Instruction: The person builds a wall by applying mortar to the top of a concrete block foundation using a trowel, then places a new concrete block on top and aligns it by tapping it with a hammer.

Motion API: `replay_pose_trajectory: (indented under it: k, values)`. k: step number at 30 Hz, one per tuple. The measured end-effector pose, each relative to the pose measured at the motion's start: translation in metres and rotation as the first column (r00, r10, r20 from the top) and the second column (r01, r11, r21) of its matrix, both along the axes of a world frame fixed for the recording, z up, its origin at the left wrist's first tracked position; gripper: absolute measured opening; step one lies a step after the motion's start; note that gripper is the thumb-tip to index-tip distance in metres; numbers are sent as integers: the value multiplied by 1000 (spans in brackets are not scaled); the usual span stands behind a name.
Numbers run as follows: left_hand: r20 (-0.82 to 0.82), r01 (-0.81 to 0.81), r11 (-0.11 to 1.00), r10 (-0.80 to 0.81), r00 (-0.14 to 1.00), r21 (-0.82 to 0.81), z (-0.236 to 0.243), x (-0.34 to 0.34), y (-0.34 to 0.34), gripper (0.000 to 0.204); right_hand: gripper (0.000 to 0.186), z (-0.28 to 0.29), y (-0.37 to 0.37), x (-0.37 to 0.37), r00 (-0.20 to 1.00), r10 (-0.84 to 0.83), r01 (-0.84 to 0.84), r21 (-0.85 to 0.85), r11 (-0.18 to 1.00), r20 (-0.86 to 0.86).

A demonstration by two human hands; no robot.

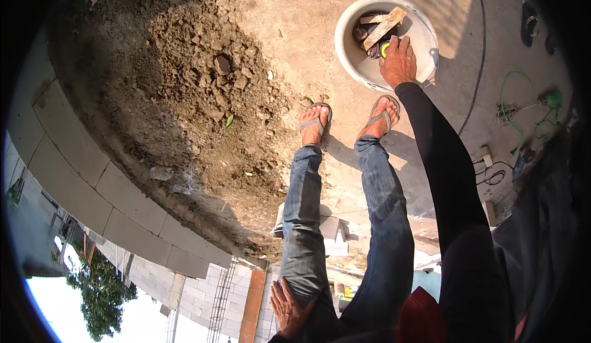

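Observation:
My right arm, in a black sleeve, stretches forward to a round whitish bucket (345,41) on the ground. Inside it, my right hand (400,63) has its fingers closed on a small black and yellow-green tape measure (385,49), partly covered by the hand. Wooden pieces (385,28) lie in the bucket beside my fingers, with darker items under them that I cannot make out. My left hand (289,309) rests against my jeans near the left knee, fingers spread, holding nothing.
Loose soil and clods (203,66) heap up on the left, beside a low wall of grey blocks (129,195). A dark cable (481,54) runs along the ground right of the bucket. Farther right lie a green power tool (553,99) with its cord and a plug (486,156).

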State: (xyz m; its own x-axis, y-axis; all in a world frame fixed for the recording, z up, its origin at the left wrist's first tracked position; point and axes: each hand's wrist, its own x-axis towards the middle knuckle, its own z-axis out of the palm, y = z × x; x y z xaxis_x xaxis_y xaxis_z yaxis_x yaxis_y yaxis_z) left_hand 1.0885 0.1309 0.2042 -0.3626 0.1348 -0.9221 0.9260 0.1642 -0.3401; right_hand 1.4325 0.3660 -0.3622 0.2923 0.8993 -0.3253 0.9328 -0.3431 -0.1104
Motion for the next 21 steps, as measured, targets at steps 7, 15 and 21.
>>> replay_pose_trajectory:
  k: [7, 15, 21]
  values:
    - [20, -44, 999, 45, 999, -27, -6, 25, 5, 119, 70, -19, -2, 60, 999, 42, -46, -282, 958, -22]
    - [43, 15, 988, -22, 999, 156, -6, 19, -14, 110, 64, 144, 31, 34, 988, -19, -74, -590, 804, -150]
    - [9, 184, 939, -195, 981, 290, -9, 15, -37, 103, 49, 235, -51, 76, 585, -486, -87, -647, 758, -649]
